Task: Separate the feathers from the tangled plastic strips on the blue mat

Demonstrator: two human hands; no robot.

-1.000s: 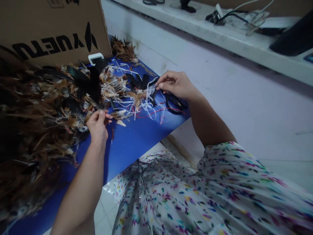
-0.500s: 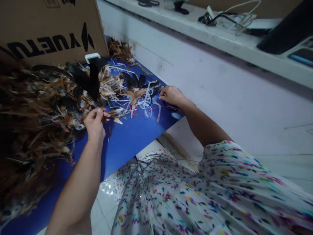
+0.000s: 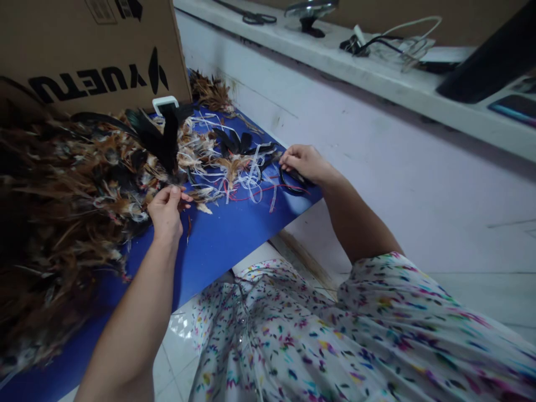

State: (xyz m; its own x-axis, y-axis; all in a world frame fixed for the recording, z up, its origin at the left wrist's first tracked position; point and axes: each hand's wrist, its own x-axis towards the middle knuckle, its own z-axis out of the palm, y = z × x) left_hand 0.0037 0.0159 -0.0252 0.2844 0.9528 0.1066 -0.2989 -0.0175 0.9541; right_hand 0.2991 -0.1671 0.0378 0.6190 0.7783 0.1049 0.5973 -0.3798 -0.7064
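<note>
My left hand (image 3: pixel 166 212) is closed in a pinch at the base of a bunch of long black feathers (image 3: pixel 167 142), which stands up from its fingertips. At the right corner of the blue tabletop (image 3: pixel 226 229), my right hand (image 3: pixel 305 163) has its fingers pressed together. Whatever lies between them is too dark to make out. Black loops that look like scissor handles (image 3: pixel 292 188) show just below that hand. Between the hands lie white ribbons (image 3: pixel 253 181), a red string (image 3: pixel 268 188) and a small tuft of brown and black feathers (image 3: pixel 232 167).
A large heap of brown feathers (image 3: pixel 46 234) covers the table's left side. Behind it stands a cardboard box (image 3: pixel 96 50), with a white handle-like piece (image 3: pixel 164 102) in front. A wall ledge (image 3: pixel 335 58) on the right bears cables (image 3: pixel 402 47) and black-handled scissors (image 3: pixel 259 18).
My right hand has shifted slightly right, and the dark loops beneath it show more plainly. My left hand keeps its pinch on the black feathers. The view has tilted a little.
</note>
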